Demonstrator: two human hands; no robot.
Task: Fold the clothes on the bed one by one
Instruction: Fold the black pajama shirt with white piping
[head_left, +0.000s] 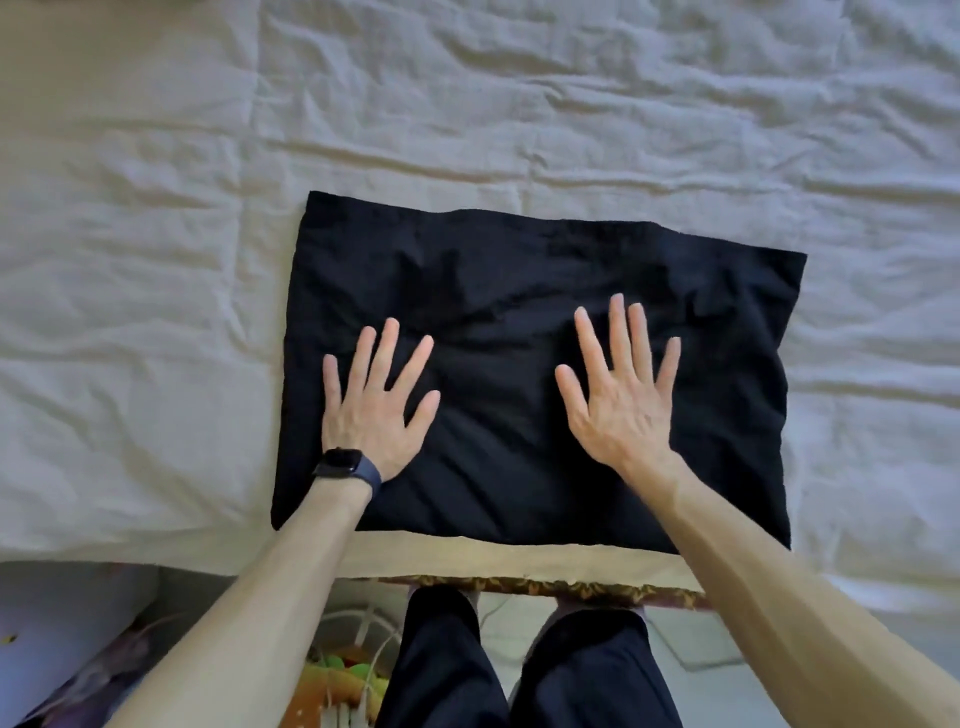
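A black garment (519, 270) lies folded into a flat rectangle near the front edge of the bed (156, 260), which is covered by a wrinkled white sheet. My left hand (379, 405), with a dark watch at the wrist, rests flat on the garment's left part, fingers spread and straight. On the right part, my right hand (623, 395) lies flat in the same way, fingers spread. Neither hand grips any cloth.
White sheet stretches on all sides of the garment. The bed's front edge (467, 558) runs just below the garment, with a patterned trim under it. My legs in dark trousers (519, 670) stand against it. Colourful items lie on the floor at lower left (332, 675).
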